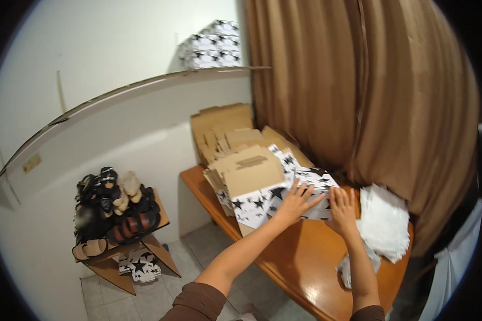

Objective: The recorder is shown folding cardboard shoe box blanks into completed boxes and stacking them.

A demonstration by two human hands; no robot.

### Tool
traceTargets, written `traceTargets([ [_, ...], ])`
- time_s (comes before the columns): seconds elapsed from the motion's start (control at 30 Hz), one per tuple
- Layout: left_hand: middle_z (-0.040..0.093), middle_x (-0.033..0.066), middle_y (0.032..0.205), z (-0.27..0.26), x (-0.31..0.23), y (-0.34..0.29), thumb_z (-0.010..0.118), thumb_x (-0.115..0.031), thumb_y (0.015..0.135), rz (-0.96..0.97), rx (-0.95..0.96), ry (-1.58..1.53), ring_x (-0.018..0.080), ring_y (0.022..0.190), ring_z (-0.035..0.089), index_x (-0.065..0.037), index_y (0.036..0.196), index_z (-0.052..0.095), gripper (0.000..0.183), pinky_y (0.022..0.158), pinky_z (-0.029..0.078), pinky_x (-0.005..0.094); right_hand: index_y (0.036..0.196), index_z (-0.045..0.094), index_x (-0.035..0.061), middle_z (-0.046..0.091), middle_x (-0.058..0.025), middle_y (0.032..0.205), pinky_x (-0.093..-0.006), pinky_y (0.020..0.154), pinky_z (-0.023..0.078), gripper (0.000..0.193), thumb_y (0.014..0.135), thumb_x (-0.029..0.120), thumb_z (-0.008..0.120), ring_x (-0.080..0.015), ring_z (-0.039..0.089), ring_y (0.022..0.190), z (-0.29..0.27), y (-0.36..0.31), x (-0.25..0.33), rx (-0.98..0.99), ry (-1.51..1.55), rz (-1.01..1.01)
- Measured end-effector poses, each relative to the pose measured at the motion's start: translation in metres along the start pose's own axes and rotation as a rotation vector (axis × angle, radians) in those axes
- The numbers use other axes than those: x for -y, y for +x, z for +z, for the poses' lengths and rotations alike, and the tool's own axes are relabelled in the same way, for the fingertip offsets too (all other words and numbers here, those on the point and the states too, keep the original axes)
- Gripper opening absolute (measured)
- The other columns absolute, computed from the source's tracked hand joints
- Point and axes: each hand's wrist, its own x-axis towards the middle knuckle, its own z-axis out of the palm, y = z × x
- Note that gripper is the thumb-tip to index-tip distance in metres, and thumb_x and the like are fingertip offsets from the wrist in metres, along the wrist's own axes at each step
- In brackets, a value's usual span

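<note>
On the wooden table, a white cardboard box (311, 177) with black stars stands between and under my hands. My left hand (295, 203) rests on its near left part, fingers stretched and spread. At the right end of the box, my right hand (341, 207) lies with its fingers extended against the cardboard. The box's underside and my palms are hidden. Left of the box, flat unfolded cardboard blanks (256, 171) are piled up, some brown side up and some with the star print showing.
Stacked white paper sheets (383, 222) lie at the right of the wooden table (289, 267), beside crumpled translucent plastic (348, 267). Shoes (120, 206) crowd a small stand at the left. Finished star boxes (217, 45) sit on a wall shelf. A brown curtain (316, 80) hangs behind the table.
</note>
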Motion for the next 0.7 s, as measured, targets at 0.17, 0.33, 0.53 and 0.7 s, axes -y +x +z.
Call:
traceTargets([
  [0.17, 0.033, 0.0116, 0.131, -0.027, 0.089, 0.018, 0.082, -0.028, 0.052, -0.069, -0.121, 0.288, 0.0316, 0.119, 0.034, -0.027, 0.144, 0.021, 0.11, 0.11, 0.015, 0.0588, 0.138, 0.029, -0.0008, 0.038, -0.0112, 0.13, -0.0555, 0.111, 0.013, 0.103, 0.051, 0.023, 0.077, -0.0276, 0.034, 0.127, -0.007, 0.103, 0.011, -0.195, 0.005, -0.091],
  [0.33, 0.034, 0.0119, 0.129, -0.06, 0.189, 0.008, 0.08, -0.029, 0.058, -0.102, -0.119, 0.439, 0.0318, 0.12, 0.034, -0.029, 0.145, 0.019, 0.106, 0.109, 0.019, 0.0549, 0.139, 0.029, 0.0009, 0.036, -0.01, 0.135, -0.0547, 0.112, 0.012, 0.105, 0.052, 0.03, 0.079, -0.0244, 0.031, 0.13, -0.011, 0.205, 0.049, -0.265, -0.036, -0.184],
  [0.53, 0.033, 0.0129, 0.132, -0.104, 0.315, -0.036, 0.082, -0.025, 0.054, -0.138, -0.191, 0.625, 0.0334, 0.119, 0.035, -0.03, 0.143, 0.025, 0.106, 0.106, 0.029, 0.0457, 0.139, 0.034, 0.0113, 0.035, -0.0093, 0.138, -0.0586, 0.11, 0.014, 0.094, 0.057, 0.029, 0.078, -0.0252, 0.031, 0.13, -0.002, 0.33, 0.126, -0.581, -0.031, -0.298],
  [0.7, 0.031, 0.0127, 0.134, -0.144, 0.413, -0.047, 0.082, -0.02, 0.051, -0.172, -0.35, 0.775, 0.0319, 0.121, 0.034, -0.029, 0.139, 0.033, 0.101, 0.105, 0.03, 0.0468, 0.138, 0.032, 0.0335, 0.034, -0.007, 0.136, -0.0579, 0.11, 0.015, 0.085, 0.066, 0.016, 0.072, -0.0241, 0.032, 0.129, -0.023, 0.45, 0.171, -0.798, -0.025, -0.351],
])
